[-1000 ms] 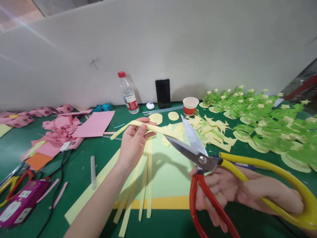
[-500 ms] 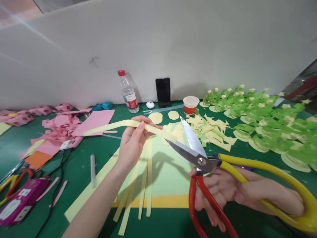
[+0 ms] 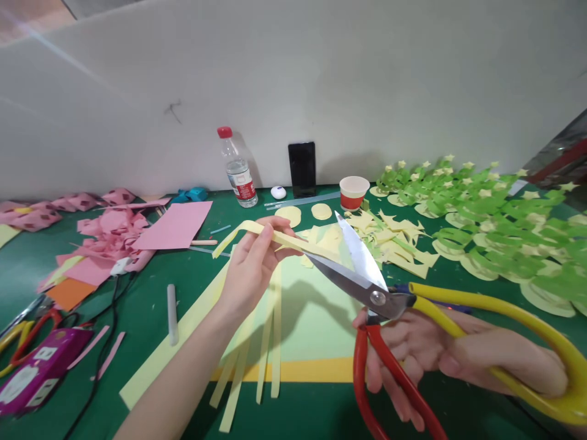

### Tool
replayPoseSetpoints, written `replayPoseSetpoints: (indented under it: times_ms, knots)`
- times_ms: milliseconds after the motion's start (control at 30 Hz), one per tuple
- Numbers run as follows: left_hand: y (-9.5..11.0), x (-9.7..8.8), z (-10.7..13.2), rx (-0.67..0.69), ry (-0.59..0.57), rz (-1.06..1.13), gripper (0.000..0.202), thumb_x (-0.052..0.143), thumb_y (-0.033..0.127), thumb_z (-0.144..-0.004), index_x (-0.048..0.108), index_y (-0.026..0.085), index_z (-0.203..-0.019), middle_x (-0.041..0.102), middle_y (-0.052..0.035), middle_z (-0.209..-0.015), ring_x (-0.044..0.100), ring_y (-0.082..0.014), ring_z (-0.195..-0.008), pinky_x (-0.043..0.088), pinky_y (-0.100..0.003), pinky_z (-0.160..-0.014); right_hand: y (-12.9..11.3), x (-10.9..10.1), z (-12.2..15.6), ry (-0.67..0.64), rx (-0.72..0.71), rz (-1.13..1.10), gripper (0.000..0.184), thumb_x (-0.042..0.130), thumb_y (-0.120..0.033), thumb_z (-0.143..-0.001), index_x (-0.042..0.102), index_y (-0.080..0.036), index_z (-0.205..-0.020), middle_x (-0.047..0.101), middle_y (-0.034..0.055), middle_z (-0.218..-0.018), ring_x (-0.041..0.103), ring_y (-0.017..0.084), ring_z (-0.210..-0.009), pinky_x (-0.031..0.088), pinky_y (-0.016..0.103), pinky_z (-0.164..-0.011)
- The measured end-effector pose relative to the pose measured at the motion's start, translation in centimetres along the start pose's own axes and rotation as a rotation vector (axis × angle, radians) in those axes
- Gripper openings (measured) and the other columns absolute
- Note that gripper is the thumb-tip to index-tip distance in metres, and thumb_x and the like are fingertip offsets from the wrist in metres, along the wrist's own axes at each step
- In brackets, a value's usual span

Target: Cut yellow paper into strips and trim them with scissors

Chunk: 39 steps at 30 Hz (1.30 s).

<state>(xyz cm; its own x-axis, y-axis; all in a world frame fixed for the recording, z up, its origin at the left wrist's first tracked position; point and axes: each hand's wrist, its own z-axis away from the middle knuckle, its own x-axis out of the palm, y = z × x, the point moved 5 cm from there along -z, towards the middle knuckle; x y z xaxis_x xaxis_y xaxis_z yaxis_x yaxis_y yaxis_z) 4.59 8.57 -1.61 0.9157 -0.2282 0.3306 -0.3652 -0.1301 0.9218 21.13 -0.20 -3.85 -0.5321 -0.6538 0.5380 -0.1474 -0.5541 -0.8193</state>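
Observation:
Between the thumb and fingers of my left hand is a narrow pale yellow paper strip, its left part bending down. The strip's other end reaches toward the blades of large scissors with red and yellow handles. My right hand is wrapped around those handles, and the blades are spread apart. Whether the strip lies between the blades is hard to tell. Under both hands lie pale green paper sheets over an orange-yellow one. Several cut yellow strips rest on them.
Yellow paper scraps lie near a paper cup. Green paper trees with stars crowd the right. A water bottle and a phone stand by the wall. Pink paper pieces, a glue stick and a purple power strip lie left.
The paper strip has shifted to the right through my left fingers, so less of it hangs out on the left. The scissors have moved slightly right, blades still spread.

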Motion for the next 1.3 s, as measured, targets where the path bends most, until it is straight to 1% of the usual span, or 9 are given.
replayPoseSetpoints:
  times_ms: [267, 400, 500, 600, 733, 867, 1000, 1133, 1300]
  knots:
    - [-0.3, 0.0, -0.1, -0.043, -0.021, 0.13, 0.023, 0.045, 0.028, -0.085, 0.064, 0.017, -0.076, 0.063, -0.0012, -0.07, 0.059, -0.011, -0.069, 0.048, -0.018, -0.058, -0.3, 0.2, 0.0, -0.032, -0.03, 0.017, 0.031, 0.045, -0.019, -0.07, 0.062, -0.012, -0.095, 0.064, 0.0075, -0.093, 0.064, 0.016, -0.075, 0.047, 0.029, -0.07]
    - [-0.8, 1.0, 0.4, -0.159, -0.066, 0.218, 0.033, 0.034, 0.023, -0.088, 0.063, 0.016, -0.074, 0.068, -0.0038, -0.069, 0.063, -0.014, -0.074, 0.048, -0.021, -0.062, -0.1, 0.2, 0.0, -0.009, -0.014, -0.006, 0.023, 0.052, -0.021, -0.069, 0.064, -0.012, -0.086, 0.063, 0.009, -0.092, 0.063, 0.017, -0.075, 0.046, 0.031, -0.073]
    - [-1.2, 1.7, 0.8, -0.227, -0.124, 0.261, 0.034, 0.031, 0.019, -0.087, 0.061, 0.015, -0.07, 0.069, -0.0048, -0.07, 0.063, -0.015, -0.073, 0.048, -0.023, -0.062, 0.4, -0.2, 0.2, 0.026, -0.007, -0.007, 0.025, 0.052, -0.02, -0.072, 0.063, -0.01, -0.091, 0.062, 0.009, -0.091, 0.061, 0.015, -0.075, 0.047, 0.028, -0.071]
    - [-1.5, 1.9, 1.1, -0.227, -0.122, 0.274, 0.026, 0.037, 0.02, -0.085, 0.059, 0.015, -0.072, 0.068, -0.0031, -0.07, 0.062, -0.0135, -0.07, 0.047, -0.022, -0.061, 0.4, -0.5, 0.3, 0.042, -0.006, 0.082, 0.024, 0.048, -0.021, -0.078, 0.062, -0.011, -0.094, 0.061, 0.0095, -0.095, 0.06, 0.017, -0.082, 0.044, 0.034, -0.081]
    - [-2.0, 2.3, 1.6, -0.248, -0.13, 0.209, 0.005, 0.053, 0.021, -0.08, 0.056, 0.017, -0.079, 0.067, -0.0006, -0.073, 0.06, -0.0119, -0.073, 0.045, -0.02, -0.063, 0.3, -0.3, 0.0, 0.017, 0.023, 0.206, 0.026, 0.041, -0.027, -0.084, 0.062, -0.012, -0.086, 0.059, 0.01, -0.097, 0.055, 0.021, -0.096, 0.033, 0.042, -0.096]
    - [-2.4, 2.8, 2.5, -0.307, -0.108, 0.115, 0.009, 0.063, 0.02, -0.073, 0.057, 0.018, -0.08, 0.066, 0.0015, -0.074, 0.058, -0.0108, -0.072, 0.042, -0.021, -0.064, 0.8, -0.4, 0.1, 0.088, 0.032, 0.231, 0.03, 0.042, -0.032, -0.085, 0.062, -0.013, -0.097, 0.058, 0.0113, -0.102, 0.055, 0.021, -0.096, 0.039, 0.04, -0.09]
    - [-3.0, 2.8, 3.0, -0.358, -0.091, 0.009, 0.007, 0.067, 0.018, -0.07, 0.062, 0.017, -0.074, 0.065, 0.0032, -0.072, 0.056, -0.0078, -0.066, 0.041, -0.019, -0.063, 1.0, -0.3, 0.4, 0.107, -0.001, 0.326, 0.035, 0.043, -0.039, -0.085, 0.063, -0.013, -0.098, 0.059, 0.012, -0.103, 0.054, 0.022, -0.099, 0.04, 0.039, -0.089]
    - [-3.2, 2.4, 2.9, -0.387, -0.093, -0.04, 0.005, 0.07, 0.018, -0.067, 0.066, 0.016, -0.069, 0.066, 0.0036, -0.07, 0.058, -0.0063, -0.062, 0.043, -0.018, -0.061, 1.2, -0.7, 0.4, 0.174, 0.001, 0.377, 0.036, 0.039, -0.04, -0.086, 0.062, -0.015, -0.097, 0.059, 0.0111, -0.101, 0.054, 0.021, -0.097, 0.039, 0.041, -0.091]
    - [-2.8, 2.2, 2.8, -0.417, -0.148, -0.045, 0.008, 0.073, 0.019, -0.064, 0.067, 0.016, -0.07, 0.066, 0.0044, -0.063, 0.059, -0.0062, -0.056, 0.044, -0.017, -0.057, 3.1, -1.2, -0.6, 0.102, 0.004, 0.312, 0.043, 0.042, -0.051, -0.081, 0.059, -0.017, -0.1, 0.059, 0.0103, -0.1, 0.058, 0.02, -0.089, 0.043, 0.041, -0.085]
